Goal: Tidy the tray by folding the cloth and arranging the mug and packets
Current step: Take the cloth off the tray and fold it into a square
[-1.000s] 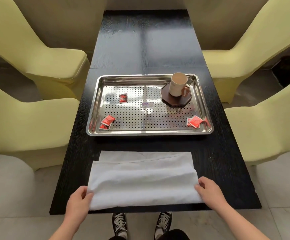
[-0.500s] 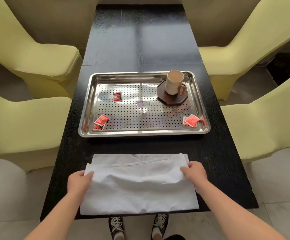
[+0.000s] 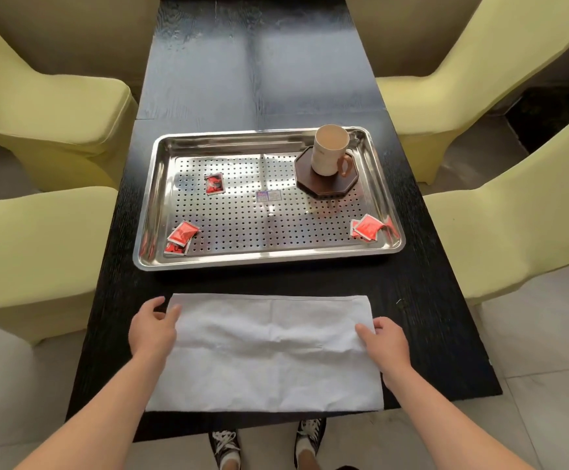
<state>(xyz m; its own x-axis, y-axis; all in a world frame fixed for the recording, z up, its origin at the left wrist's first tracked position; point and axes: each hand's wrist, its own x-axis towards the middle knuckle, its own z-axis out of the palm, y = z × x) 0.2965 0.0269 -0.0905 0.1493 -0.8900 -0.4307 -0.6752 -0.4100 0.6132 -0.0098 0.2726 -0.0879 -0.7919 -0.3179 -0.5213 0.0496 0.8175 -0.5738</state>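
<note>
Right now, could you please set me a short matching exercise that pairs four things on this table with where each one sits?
Things:
1. mug
2. white cloth
3. lone red packet
4. dark coaster

Places:
A. on the black table, between the steel tray and the near edge
B. far right part of the tray, directly on the perforated floor
C. upright on the coaster
D. left half of the tray, on the perforated floor, away from the walls

Pairs: 1-C, 2-A, 3-D, 4-B
</note>
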